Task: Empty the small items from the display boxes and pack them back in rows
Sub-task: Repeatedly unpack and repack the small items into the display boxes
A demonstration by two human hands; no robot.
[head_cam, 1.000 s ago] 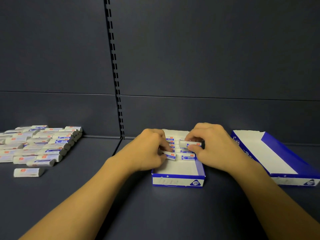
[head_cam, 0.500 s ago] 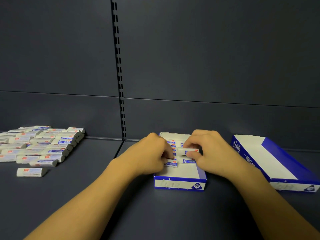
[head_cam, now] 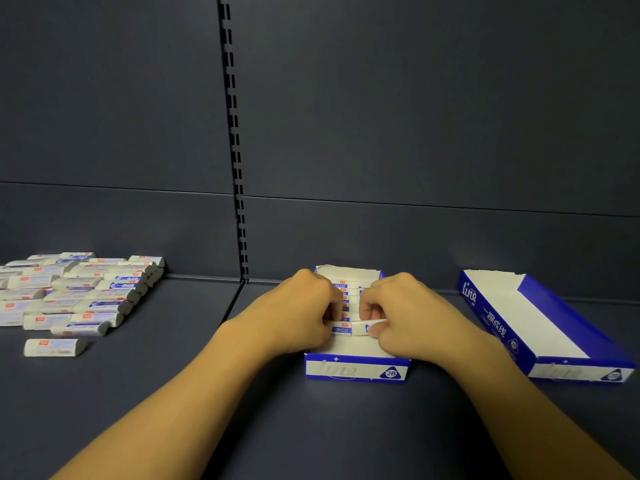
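Note:
A blue and white display box [head_cam: 356,372] stands on the dark shelf in front of me, with rows of small white erasers [head_cam: 343,289] at its far end. My left hand [head_cam: 298,313] curls over the left side of the box and pinches an eraser [head_cam: 341,330] at the front of the left row. My right hand [head_cam: 405,317] pinches another eraser [head_cam: 362,326] just right of it, low in the box. The near part of the box floor is bare white.
A second blue and white display box [head_cam: 540,323] lies open at the right with nothing in it. A heap of several loose erasers [head_cam: 79,292] lies at the far left, one single eraser [head_cam: 55,347] nearer me. The shelf's back wall rises just behind the boxes.
My right hand has lowered its eraser from above the rows down to the front of the right row. My left hand has stayed on the left row.

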